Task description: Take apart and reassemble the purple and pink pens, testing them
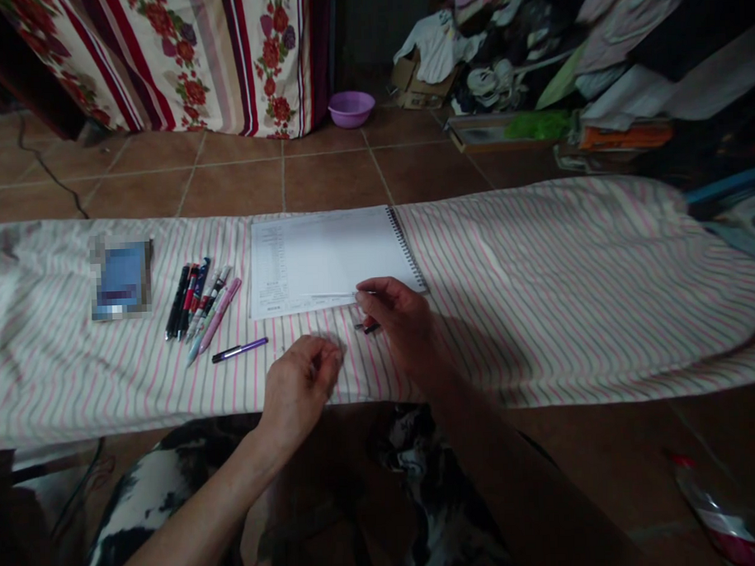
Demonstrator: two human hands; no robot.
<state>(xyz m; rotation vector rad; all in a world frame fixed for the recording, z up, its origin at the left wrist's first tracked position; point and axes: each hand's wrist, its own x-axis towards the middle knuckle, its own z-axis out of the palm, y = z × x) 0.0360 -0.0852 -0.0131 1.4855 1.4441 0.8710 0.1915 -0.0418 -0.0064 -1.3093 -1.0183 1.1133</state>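
My right hand [399, 319] pinches a thin whitish stick [329, 295], perhaps a pen refill, whose length lies over the lower edge of a spiral notepad [339, 250]. Below those fingers shows a short dark pen part [369, 325]; whether it is held or lies on the cloth I cannot tell. My left hand [301, 372] is closed, thumb against fingers, above the cloth's near edge; anything in it is too small to make out. To its left a purple pen with a dark end [239, 350] lies on the striped cloth [508, 311].
Several pens [200, 304] lie side by side at the left, near a blurred blue item [122, 277]. Beyond the cloth are a tiled floor, a purple basin [351, 109], a floral curtain [184, 58] and piled clothes. A bottle [720, 514] lies at the lower right.
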